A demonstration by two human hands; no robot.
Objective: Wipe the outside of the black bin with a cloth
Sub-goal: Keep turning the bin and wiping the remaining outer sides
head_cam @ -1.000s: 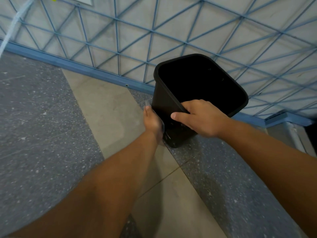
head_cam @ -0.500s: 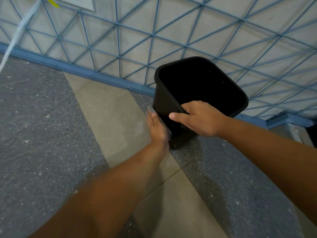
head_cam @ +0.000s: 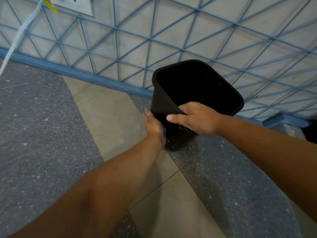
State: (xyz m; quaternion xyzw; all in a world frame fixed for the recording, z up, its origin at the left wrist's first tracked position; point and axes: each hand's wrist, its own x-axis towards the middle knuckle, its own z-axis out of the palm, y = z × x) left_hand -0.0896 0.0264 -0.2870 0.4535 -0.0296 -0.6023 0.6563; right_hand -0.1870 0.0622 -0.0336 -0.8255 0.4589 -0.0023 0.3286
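Note:
A black plastic bin (head_cam: 160, 107) stands tilted on the floor close to the wall, its open top turned toward me. My right hand (head_cam: 193, 118) grips its near rim, fingers inside and thumb outside. My left hand (head_cam: 153, 125) lies flat against the bin's left outer side, pressing a thin pale cloth (head_cam: 165, 134) to it. Only a blurred edge of the cloth shows beside the palm; the rest is hidden under the hand.
A wall with a blue wire grid (head_cam: 116, 48) and a blue baseboard (head_cam: 68, 71) runs behind the bin. A wall socket (head_cam: 73, 4) and a pale cable (head_cam: 18, 33) hang at upper left. The floor has grey speckled (head_cam: 34, 126) and beige tiles (head_cam: 106, 114).
My left hand has slid down and back up along the bin's left side with the cloth. My right hand keeps its grip on the rim. The view has shifted slightly.

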